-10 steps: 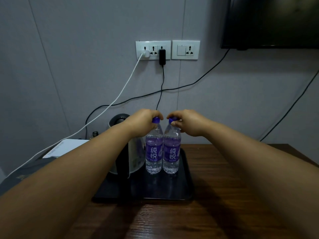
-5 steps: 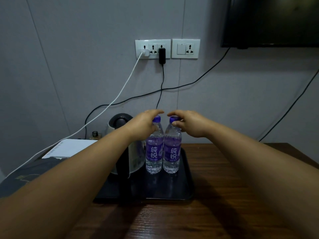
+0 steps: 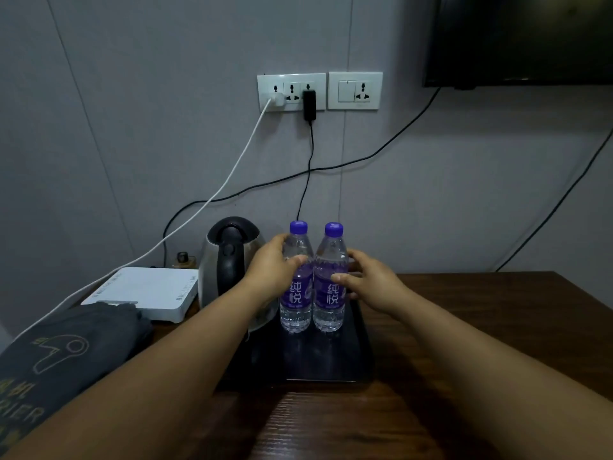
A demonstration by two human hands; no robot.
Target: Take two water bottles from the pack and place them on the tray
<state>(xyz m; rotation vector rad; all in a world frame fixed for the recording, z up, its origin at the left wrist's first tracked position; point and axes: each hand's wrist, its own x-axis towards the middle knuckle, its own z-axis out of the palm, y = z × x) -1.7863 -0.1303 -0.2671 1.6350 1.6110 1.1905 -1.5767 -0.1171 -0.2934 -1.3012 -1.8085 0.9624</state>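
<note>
Both bottles stand upright on the black tray (image 3: 360, 356), touching side by side just right of the kettle (image 3: 229, 260). Your left hand (image 3: 270, 272) wraps the left bottle (image 3: 296, 303) at its shoulder; your right hand (image 3: 368, 280) rests loosely curled on the side of the right bottle (image 3: 330, 302), fingers part open. Square them gently with light, even pressure low on the bodies, then let go straight outward so neither tips. The tray carries only the kettle and the two bottles; it sits on the wooden worktop (image 3: 464, 327).
</note>
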